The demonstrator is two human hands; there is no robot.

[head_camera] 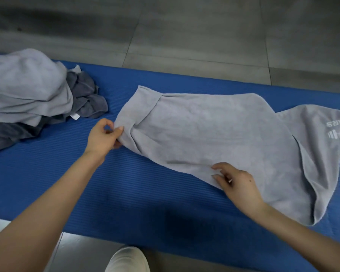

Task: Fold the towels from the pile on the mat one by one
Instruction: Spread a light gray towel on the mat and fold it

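Light grey towel lies loosely spread on blue mat, long axis 10 to 4 o'clock, printed end toward 3. Left hand at towel's 9 o'clock end, thumb and fingers pinching the bunched edge. Right hand at the 6 o'clock edge, fingertips on the cloth; pinching or only touching, cannot tell. Pile at 10 o'clock, apart from the towel.
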